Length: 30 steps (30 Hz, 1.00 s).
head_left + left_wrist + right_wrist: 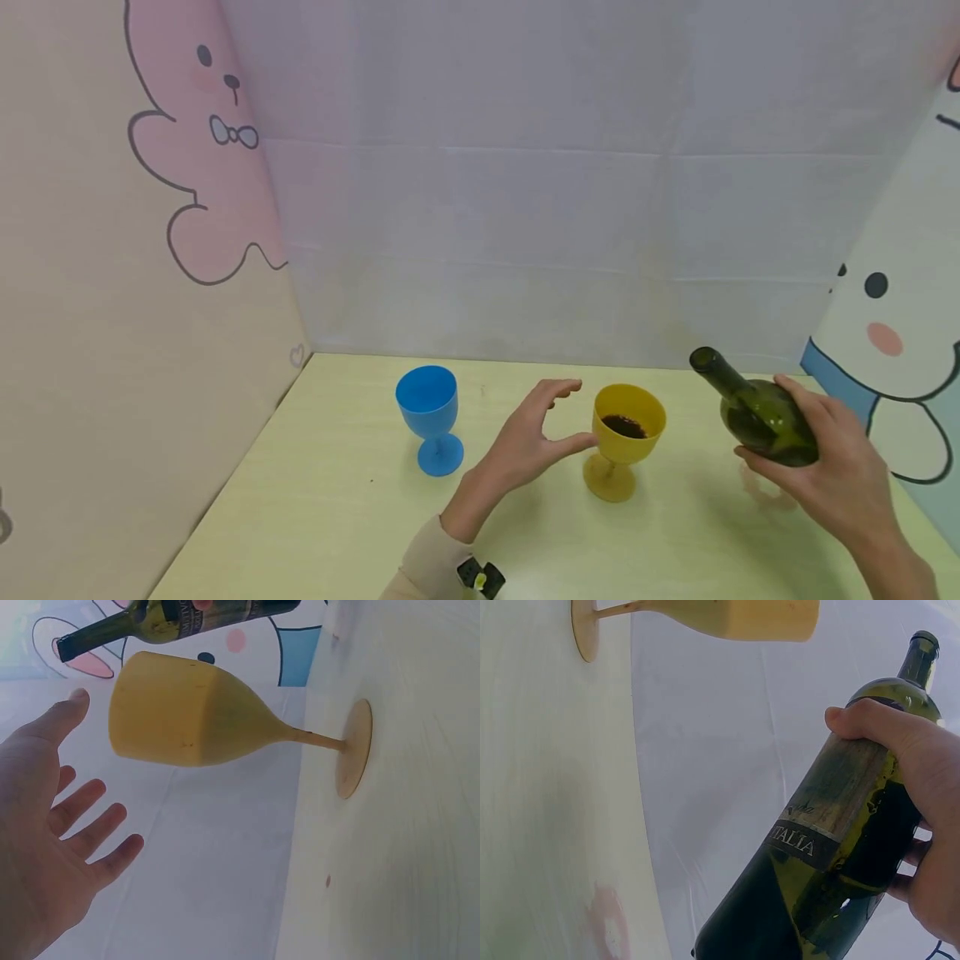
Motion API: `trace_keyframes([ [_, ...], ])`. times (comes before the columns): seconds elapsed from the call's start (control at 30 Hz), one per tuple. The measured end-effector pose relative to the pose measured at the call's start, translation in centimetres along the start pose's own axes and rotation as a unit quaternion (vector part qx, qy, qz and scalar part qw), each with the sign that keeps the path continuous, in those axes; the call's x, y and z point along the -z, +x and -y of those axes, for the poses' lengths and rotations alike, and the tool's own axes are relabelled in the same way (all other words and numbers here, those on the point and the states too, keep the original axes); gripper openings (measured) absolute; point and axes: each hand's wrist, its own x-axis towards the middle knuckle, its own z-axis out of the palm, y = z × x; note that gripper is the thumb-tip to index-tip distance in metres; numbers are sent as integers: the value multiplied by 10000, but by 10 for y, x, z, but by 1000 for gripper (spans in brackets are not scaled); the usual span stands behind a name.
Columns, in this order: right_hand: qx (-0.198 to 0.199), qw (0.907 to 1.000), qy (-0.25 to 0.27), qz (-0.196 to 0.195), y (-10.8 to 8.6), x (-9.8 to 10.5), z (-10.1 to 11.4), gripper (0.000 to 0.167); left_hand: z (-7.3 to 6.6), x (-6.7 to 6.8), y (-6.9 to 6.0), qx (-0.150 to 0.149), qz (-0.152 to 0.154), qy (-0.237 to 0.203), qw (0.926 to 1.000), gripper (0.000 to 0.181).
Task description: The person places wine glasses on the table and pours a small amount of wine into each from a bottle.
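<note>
My right hand (843,471) grips a green glass wine bottle (772,417), tilted with its mouth toward the left and held above the table. In the right wrist view the bottle (817,832) shows a label and dark liquid inside. A yellow goblet (618,454) with dark liquid in it stands upright left of the bottle. Beside that goblet, my left hand (525,442) is spread with thumb and fingers apart, holding nothing. The left wrist view shows a gap between this hand (45,825) and the yellow goblet (195,712).
A blue goblet (429,412) stands upright on the pale table (300,517), left of my left hand. A whitish cloth wall (525,233) closes the back, with cartoon-printed panels at both sides. A reddish ring mark (607,919) is on the table under the bottle.
</note>
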Motion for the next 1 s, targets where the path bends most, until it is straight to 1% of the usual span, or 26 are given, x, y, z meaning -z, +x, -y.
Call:
trace_keyframes([
  [0.03, 15, 10000, -7, -6, 0, 0, 0, 116, -1, 3, -2, -123, -37, 112, 9999, 64],
  [0.17, 118, 9999, -1, -59, 0, -2, -1, 116, -6, 14, -7, -441, -152, 177, 9988, 55],
  [0.27, 158, 9998, 4, -71, 0, -3, -2, 116, -11, 24, -12, -573, -207, 78, 9981, 51],
  [0.37, 166, 9998, 25, -56, -1, -4, -2, 116, -15, 35, -16, -688, -277, 101, 9972, 48],
  [0.47, 192, 9998, 55, -44, -1, -4, -1, 116, -17, 50, -19, -836, -399, 191, 9955, 48],
  [0.7, 102, 9999, 91, 41, 0, -5, -1, 116, -19, 85, -27, -1430, -883, 487, 9846, 48],
  [0.8, 25, 9999, 84, 92, 0, -6, -2, 115, -18, 96, -30, -1510, -934, 536, 9826, 47],
  [1.0, -40, 9998, 0, 177, 0, -5, -2, 115, -16, 115, -34, -1348, -786, 717, 9851, 47],
])
